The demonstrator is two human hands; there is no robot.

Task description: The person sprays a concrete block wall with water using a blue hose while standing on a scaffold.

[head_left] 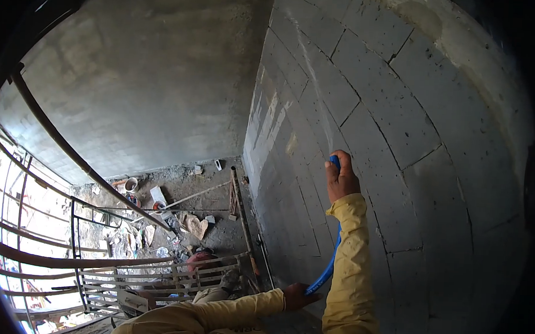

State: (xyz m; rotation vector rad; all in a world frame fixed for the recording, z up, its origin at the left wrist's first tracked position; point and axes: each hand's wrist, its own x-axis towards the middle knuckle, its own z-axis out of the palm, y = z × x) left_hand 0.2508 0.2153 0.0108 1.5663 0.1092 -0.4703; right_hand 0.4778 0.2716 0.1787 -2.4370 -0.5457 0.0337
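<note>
Right hand grips hose by wall; scaffolding, debris below.

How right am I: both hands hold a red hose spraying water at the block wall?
Almost: the head view shows that the hose is blue, not red. The left hand and right hand do hold it, and water sprays at the block wall.

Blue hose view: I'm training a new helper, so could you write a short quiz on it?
1. True or false: the left hand is empty, away from the blue hose.
2. What is at the hose's spraying end?
A) a trowel
B) the right hand
C) a metal clamp
3. Fill in: the water jet plays along the wall built of ____.

Key: 1 false; 2 B; 3 blocks
</note>
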